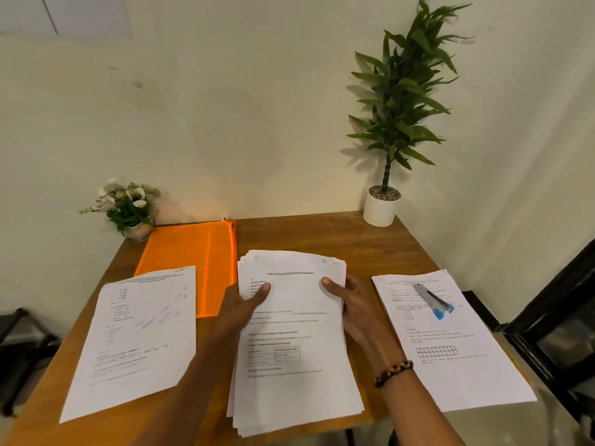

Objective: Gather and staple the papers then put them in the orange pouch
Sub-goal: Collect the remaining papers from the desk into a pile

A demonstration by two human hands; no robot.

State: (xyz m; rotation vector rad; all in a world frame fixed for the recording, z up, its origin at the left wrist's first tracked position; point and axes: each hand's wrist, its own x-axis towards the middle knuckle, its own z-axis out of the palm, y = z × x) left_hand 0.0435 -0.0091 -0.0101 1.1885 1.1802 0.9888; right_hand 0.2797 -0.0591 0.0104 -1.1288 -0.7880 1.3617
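Progress: early, gathering underway | left hand (244, 304) and right hand (349, 305) clasp middle paper stack (289, 342) by its sides, thumbs on top | left sheet (138, 336), right sheet (450, 346) uncollected | stapler (433, 300) unused on right sheet | orange pouch (193, 252) empty-looking, far left of table (322, 235)

centre stack of papers (291, 349): printed white sheets, loosely fanned, flat, near edge overhanging bench | left sheet (135, 336): flat, corner overlapping pouch | right sheet (450, 346): flat, stapler on it | stapler (434, 300): silver, blue end, lying flat | orange pouch (193, 255): flat, far left
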